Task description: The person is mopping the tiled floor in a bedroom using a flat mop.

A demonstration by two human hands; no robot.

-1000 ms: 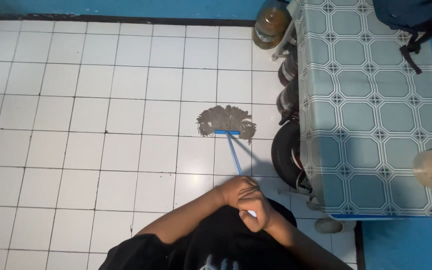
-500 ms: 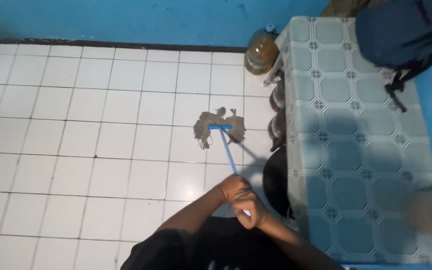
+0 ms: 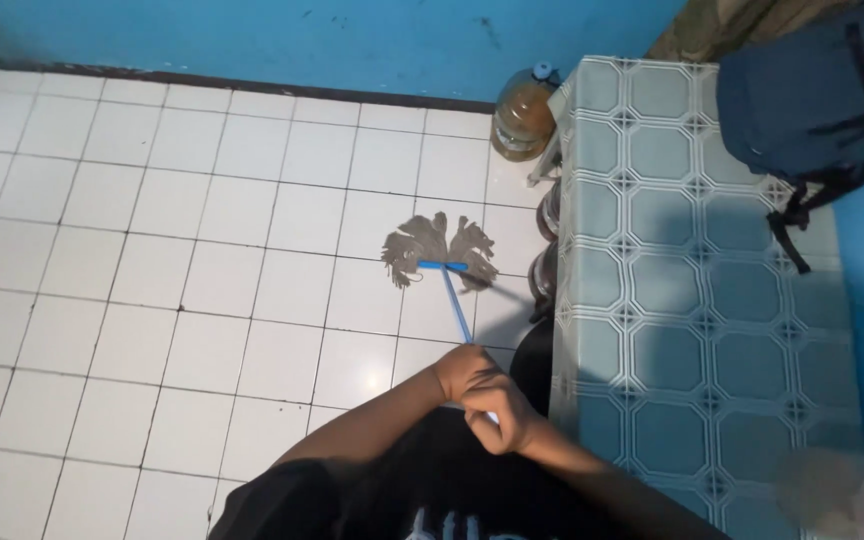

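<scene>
Both of my hands grip the blue handle (image 3: 457,312) of a string mop. My left hand (image 3: 464,371) is the upper one on the shaft and my right hand (image 3: 500,414) holds just below it, close to my chest. The grey mop head (image 3: 439,246) lies spread on the white tiled floor (image 3: 202,270) in front of me, beside the patterned table.
A table with a grey-blue patterned cover (image 3: 692,290) stands at the right, a dark blue backpack (image 3: 812,90) on its far end. A brown-filled jug (image 3: 523,113) sits by the blue wall (image 3: 352,40). A black tyre (image 3: 532,365) and dark containers sit under the table edge.
The mop head has shifted a little away from me and its strands have spread out again. The view has tilted up, showing more wall and backpack.
</scene>
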